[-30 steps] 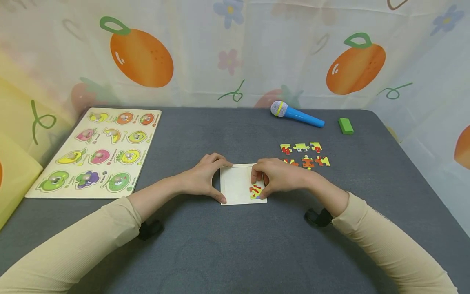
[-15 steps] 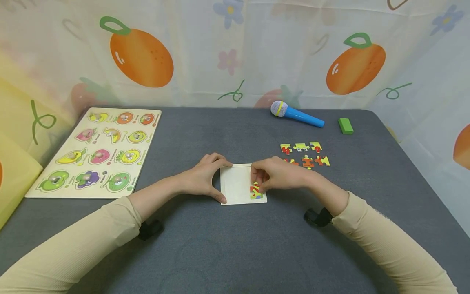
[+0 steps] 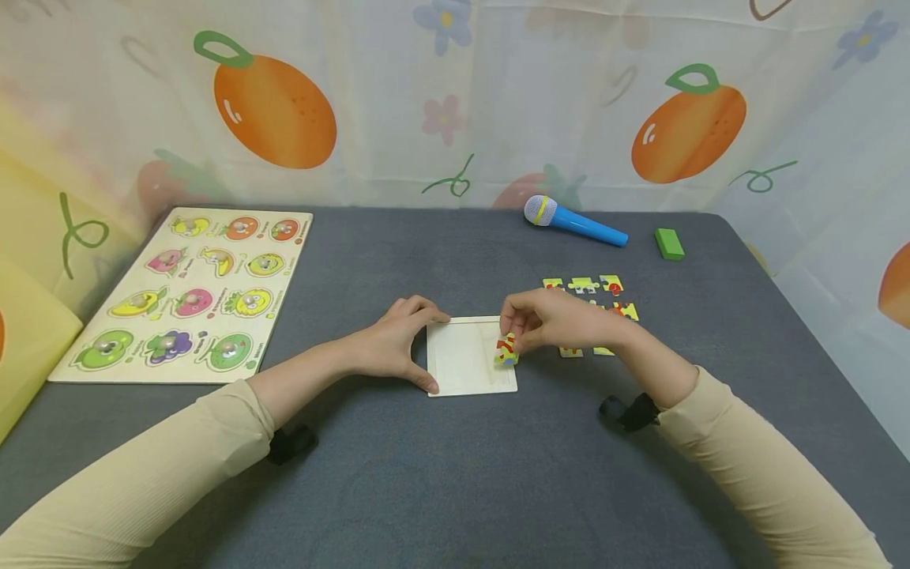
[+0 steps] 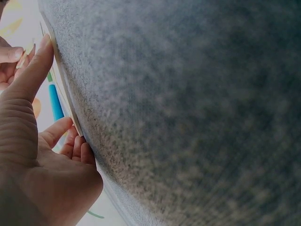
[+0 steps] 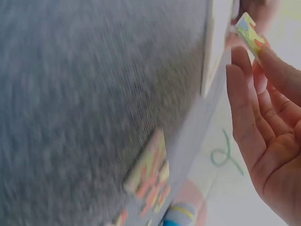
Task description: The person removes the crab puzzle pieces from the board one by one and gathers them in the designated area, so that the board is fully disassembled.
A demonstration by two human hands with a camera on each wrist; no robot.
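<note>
A pale wooden puzzle tray [image 3: 458, 359] lies on the grey table, its inside bare wood. My left hand [image 3: 391, 344] holds it by the left side, thumb at the near corner and fingers at the far one. My right hand [image 3: 543, 324] pinches a yellow and red jigsaw piece [image 3: 506, 352] between thumb and fingers, tilted over the tray's right part. In the right wrist view that piece [image 5: 250, 33] is apart from the tray [image 5: 214, 47]. Several loose jigsaw pieces [image 3: 584, 285] lie right of the tray, some partly hidden behind my right hand.
A large fruit peg board [image 3: 206, 296] covers the table's left side. A blue toy microphone [image 3: 583, 227] and a green block [image 3: 669, 244] lie at the back right. Behind the table hangs a fruit-patterned curtain [image 3: 384, 103].
My right hand has lifted the jigsaw piece from the tray's near right corner and moved it slightly right and away, tilting it. The left hand and tray have stayed put.
</note>
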